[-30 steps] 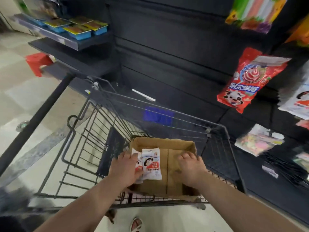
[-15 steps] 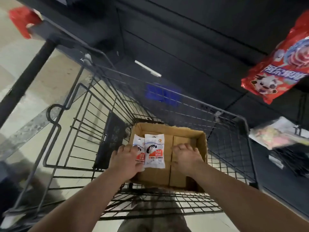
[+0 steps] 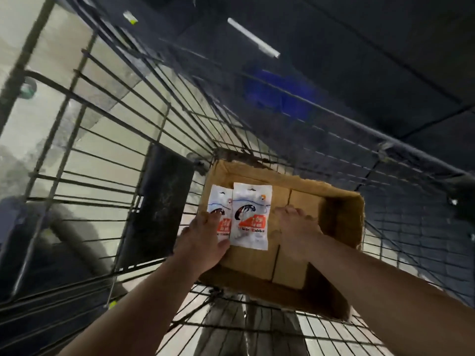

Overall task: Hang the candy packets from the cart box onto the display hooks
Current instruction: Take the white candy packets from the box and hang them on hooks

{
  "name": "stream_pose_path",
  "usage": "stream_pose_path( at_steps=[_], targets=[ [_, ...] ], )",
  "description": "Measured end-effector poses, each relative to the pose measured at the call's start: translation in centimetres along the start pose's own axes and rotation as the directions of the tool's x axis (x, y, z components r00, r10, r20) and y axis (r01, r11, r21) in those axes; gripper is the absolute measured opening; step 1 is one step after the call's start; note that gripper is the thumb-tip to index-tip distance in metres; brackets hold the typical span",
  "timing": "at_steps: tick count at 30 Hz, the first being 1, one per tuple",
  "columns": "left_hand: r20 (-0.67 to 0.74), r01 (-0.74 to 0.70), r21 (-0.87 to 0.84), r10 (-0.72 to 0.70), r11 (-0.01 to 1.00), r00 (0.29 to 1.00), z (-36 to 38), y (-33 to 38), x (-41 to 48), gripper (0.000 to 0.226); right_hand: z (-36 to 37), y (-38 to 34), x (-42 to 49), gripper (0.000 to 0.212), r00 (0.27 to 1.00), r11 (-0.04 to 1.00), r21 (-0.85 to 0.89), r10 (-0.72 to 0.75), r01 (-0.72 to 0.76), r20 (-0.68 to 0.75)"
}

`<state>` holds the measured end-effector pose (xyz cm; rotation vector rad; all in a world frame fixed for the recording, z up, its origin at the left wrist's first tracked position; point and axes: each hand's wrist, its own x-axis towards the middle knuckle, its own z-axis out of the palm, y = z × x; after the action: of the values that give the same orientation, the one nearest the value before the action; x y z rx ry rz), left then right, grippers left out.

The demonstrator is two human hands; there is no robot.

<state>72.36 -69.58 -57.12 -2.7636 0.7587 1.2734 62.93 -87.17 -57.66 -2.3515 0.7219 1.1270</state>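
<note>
Two white candy packets with orange labels overlap inside the open cardboard box. The front packet [image 3: 250, 214] partly covers the rear one [image 3: 218, 201]. My left hand [image 3: 203, 242] grips both at their lower left, thumb against the front packet's bottom edge. My right hand [image 3: 295, 227] is lower in the cardboard box [image 3: 341, 219], back up, with its fingers bent down toward the bare box floor and their tips hidden. No display hooks are in view.
The box sits at the right end of a wire shopping cart [image 3: 102, 150]. A flat black panel [image 3: 159, 214] leans against the cart's wire beside the box. Dark shelving [image 3: 359, 47] with a white strip [image 3: 253, 37] stands behind the cart. Pale floor shows at left.
The view has tilted down and closer to the cart, so the hanging packets on the right are out of sight. Both hands stay in the box, the left still holding the two packets.
</note>
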Motion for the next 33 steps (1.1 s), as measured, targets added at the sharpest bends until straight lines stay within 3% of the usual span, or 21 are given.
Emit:
stream_pose_path(
  at_steps=[10, 16, 19, 21, 23, 27, 33],
  targets=[
    [-0.063, 0.023, -0.155, -0.034, 0.988, 0.997, 3.5, 0.1, 5.7, 0.074, 2.7, 1.0, 10.4, 0.06, 0.991, 0.884, 0.447, 0.125, -0.137, 0.056],
    [-0.08, 0.118, -0.246, -0.141, 0.962, 0.987, 4.9, -0.1, 7.0, 0.077, 4.4, 0.7, 13.6, 0.061, 0.971, 0.664, 0.725, 0.237, -0.185, 0.031],
    [-0.076, 0.157, -0.244, -0.181, 0.957, 0.981, 5.2, 0.4, 7.0, 0.079, 5.1, 0.3, 14.5, 0.063, 0.954, 0.5, 0.842, 0.295, -0.205, 0.057],
    [-0.081, 0.176, -0.271, -0.205, 0.946, 0.975, 5.2, 0.8, 7.0, 0.078, 5.3, 0.1, 14.9, 0.053, 0.938, 0.418, 0.878, 0.335, -0.234, 0.09],
    [-0.089, 0.201, -0.334, -0.243, 0.921, 0.966, 5.0, 1.2, 7.0, 0.076, 5.4, 0.3, 15.0, 0.04, 0.933, 0.402, 0.884, 0.347, -0.238, 0.093],
    [-0.074, 0.236, -0.383, -0.285, 0.893, 0.956, 4.5, 1.8, 7.8, 0.073, 6.1, 1.7, 14.3, 0.038, 0.934, 0.374, 0.905, 0.352, -0.203, 0.064],
    [-0.065, 0.283, -0.329, -0.32, 0.901, 0.945, 4.0, 3.1, 9.4, 0.079, 7.0, 4.7, 12.0, 0.031, 0.875, 0.327, 0.925, 0.485, -0.194, 0.012]
  ],
)
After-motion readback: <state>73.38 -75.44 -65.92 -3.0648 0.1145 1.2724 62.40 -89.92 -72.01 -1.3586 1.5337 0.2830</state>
